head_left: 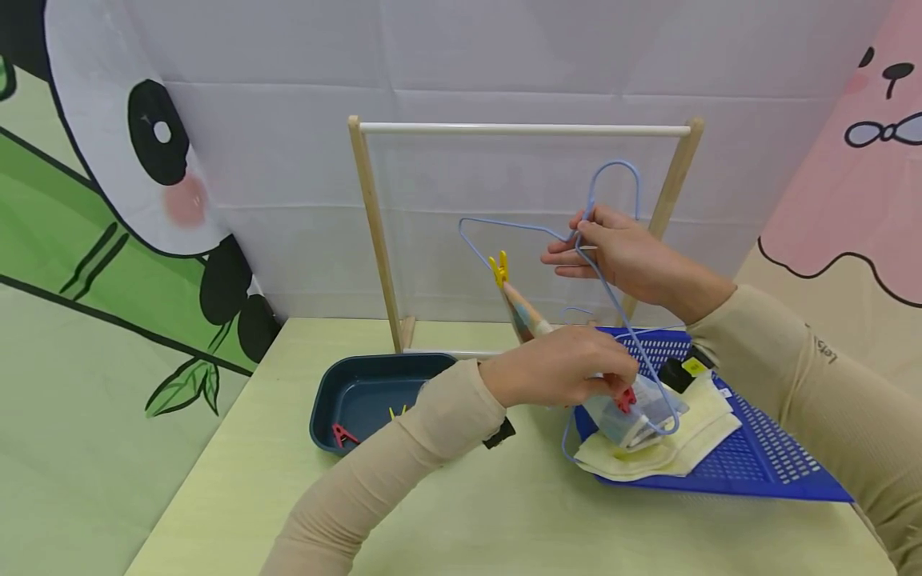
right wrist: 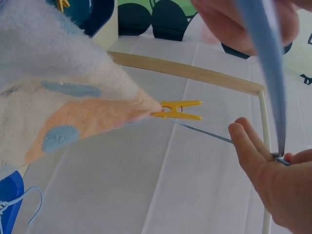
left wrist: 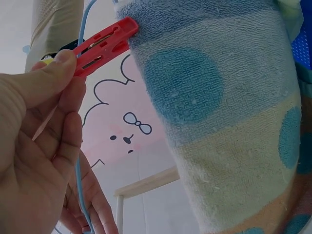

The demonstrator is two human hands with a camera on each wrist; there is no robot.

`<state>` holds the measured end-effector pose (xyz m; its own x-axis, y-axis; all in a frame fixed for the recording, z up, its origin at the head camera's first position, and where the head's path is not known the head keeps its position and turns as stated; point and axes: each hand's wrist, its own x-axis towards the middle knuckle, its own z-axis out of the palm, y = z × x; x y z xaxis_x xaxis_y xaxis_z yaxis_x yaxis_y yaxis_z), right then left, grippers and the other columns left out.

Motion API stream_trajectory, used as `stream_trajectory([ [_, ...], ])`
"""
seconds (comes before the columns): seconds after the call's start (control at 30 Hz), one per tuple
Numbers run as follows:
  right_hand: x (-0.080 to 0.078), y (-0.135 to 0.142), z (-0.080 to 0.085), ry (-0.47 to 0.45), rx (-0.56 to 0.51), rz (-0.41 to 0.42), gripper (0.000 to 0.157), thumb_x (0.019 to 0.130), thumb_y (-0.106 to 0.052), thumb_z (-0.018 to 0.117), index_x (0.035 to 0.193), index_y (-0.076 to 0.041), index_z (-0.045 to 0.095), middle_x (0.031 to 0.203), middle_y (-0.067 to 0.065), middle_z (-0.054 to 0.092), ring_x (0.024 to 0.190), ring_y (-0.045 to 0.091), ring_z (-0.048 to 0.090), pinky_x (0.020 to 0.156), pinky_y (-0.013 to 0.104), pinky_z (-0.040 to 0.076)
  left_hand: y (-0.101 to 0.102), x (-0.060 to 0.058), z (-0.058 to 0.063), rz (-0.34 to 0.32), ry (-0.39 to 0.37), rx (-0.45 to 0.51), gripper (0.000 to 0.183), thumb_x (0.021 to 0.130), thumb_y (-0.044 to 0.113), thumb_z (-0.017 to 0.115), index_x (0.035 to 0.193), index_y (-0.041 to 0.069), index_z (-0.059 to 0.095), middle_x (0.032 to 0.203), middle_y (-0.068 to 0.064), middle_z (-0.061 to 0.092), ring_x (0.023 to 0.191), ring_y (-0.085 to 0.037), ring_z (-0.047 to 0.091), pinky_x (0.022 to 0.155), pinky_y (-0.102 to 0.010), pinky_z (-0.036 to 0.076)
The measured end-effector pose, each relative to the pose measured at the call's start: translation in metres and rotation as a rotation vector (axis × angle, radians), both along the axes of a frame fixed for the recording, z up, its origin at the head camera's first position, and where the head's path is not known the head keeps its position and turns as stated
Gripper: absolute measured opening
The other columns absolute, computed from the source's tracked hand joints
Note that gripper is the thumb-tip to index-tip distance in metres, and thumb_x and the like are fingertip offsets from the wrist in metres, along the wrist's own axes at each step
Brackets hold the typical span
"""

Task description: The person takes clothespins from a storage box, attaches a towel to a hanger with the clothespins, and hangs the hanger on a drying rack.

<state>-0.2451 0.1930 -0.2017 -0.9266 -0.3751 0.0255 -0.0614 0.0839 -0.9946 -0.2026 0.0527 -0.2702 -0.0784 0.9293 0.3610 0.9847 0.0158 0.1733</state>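
Note:
My right hand (head_left: 634, 256) holds a light blue wire hanger (head_left: 519, 225) just below its hook, tilted in the air over the table. A patterned terry towel (left wrist: 219, 97) with blue, white and orange areas hangs from it. At the hanger's left end, a yellow clothespin (right wrist: 180, 110) clips one towel corner to the wire. With thumb and fingers, my left hand (head_left: 565, 368) pinches a red clothespin (left wrist: 105, 46), whose tip meets the towel's other edge. Whether that clothespin also grips the wire, I cannot tell. In the head view, my left hand and forearm hide part of the towel.
A wooden rack with a white top bar (head_left: 526, 129) stands behind. On the right is a blue perforated basket (head_left: 763, 448), with pale yellow cloths (head_left: 648, 464) and another hanger about it. A dark tray (head_left: 367, 364) at left holds red and yellow clothespins.

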Motion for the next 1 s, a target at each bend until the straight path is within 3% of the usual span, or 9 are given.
stream_trajectory([
  [0.73,0.0008,0.0023,-0.0009,0.005,0.0,0.015,0.016,0.105,-0.016,0.022,0.108,-0.005,0.033,0.109,0.018,0.054,0.104,0.023,0.063,0.09,0.034,0.048,0.0045,0.0031,-0.0011,0.023,-0.026,-0.042,0.017,0.084,-0.004,0.062,0.078,0.012,0.059,0.08,0.004,0.056,0.08,-0.011,0.053,0.075,-0.018,0.036],
  [0.87,0.0006,0.0045,-0.0002,0.0,0.001,0.015,0.017,0.105,-0.017,0.022,0.108,-0.005,0.033,0.109,0.018,0.054,0.104,0.022,0.063,0.09,0.034,0.048,0.0056,0.0037,0.0002,0.069,-0.055,-0.074,0.007,0.087,0.006,0.067,0.089,0.011,0.063,0.089,0.005,0.06,0.088,-0.009,0.055,0.082,-0.014,0.037],
  [1.0,0.0009,0.0056,0.0006,-0.006,0.006,0.021,0.018,0.105,-0.018,0.022,0.109,-0.005,0.033,0.111,0.019,0.053,0.105,0.022,0.062,0.09,0.034,0.047,0.0078,0.0045,0.0018,0.146,-0.08,-0.139,0.025,0.088,0.017,0.068,0.113,0.012,0.063,0.107,0.006,0.063,0.1,-0.003,0.054,0.09,-0.011,0.034],
])
